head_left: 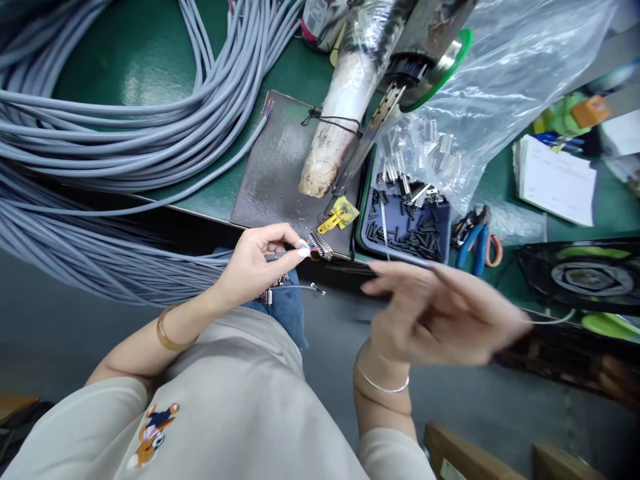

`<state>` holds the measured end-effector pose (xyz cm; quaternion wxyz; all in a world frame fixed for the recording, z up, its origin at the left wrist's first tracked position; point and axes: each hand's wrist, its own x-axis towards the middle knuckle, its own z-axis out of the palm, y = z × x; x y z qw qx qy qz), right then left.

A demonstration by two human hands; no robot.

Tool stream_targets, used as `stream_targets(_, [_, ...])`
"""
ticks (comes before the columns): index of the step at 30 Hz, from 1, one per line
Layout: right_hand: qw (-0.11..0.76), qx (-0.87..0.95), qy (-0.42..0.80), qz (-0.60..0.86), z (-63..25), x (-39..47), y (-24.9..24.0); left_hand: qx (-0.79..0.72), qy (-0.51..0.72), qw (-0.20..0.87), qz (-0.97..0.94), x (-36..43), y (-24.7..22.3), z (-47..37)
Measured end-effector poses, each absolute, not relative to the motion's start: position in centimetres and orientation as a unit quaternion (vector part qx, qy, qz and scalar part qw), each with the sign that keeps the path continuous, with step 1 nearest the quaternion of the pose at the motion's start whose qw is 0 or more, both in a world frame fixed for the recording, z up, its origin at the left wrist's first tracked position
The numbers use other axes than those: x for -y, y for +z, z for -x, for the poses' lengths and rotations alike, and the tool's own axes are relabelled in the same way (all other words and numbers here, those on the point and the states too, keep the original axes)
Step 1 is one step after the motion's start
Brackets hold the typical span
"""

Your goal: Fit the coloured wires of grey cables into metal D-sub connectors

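Observation:
My left hand (pixel 260 260) pinches a grey cable whose coloured wires run to a metal multi-pin connector (pixel 321 246) at the bench edge. A yellow clip (pixel 334 219) lies just beyond the connector on a dark board (pixel 277 163). My right hand (pixel 440 313) is raised in front of the parts tray, smeared by motion; whether it holds anything is unclear. Short black pieces and metal connectors fill the blue tray (pixel 445 230). More connectors on cable ends (pixel 317 289) rest over my lap.
Grey cable bundles (pixel 200 153) cover the bench's left side. A wrapped post (pixel 337 127) and a solder spool (pixel 453 63) stand behind the board. Pliers (pixel 480 247), paper pads (pixel 555 180), a plastic bag (pixel 520 73) and a black fan (pixel 580 277) are on the right.

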<state>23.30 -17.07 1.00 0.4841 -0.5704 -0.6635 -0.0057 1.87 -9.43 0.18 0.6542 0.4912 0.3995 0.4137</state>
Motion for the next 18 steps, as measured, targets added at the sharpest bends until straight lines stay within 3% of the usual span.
stream_targets(5, [0.434,0.717,-0.126,0.531,-21.3,14.2,0.9,-0.383,0.4,0.684,-0.475,8.7,-0.1,-1.5])
stream_targets(7, [0.474,0.694,-0.142,0.523,-21.4,13.8,0.4,-0.378,0.377,0.715,-0.451,8.3,-0.4,-1.3])
stream_targets(11, [0.562,0.647,-0.044,0.514,-21.3,13.8,-0.1,-0.384,0.368,0.731,-0.428,7.7,-0.7,-1.2])
stream_targets(18, [0.399,0.771,-0.093,0.487,-20.0,13.8,0.5,-0.414,0.403,0.682,-0.449,7.5,-0.2,-1.7])
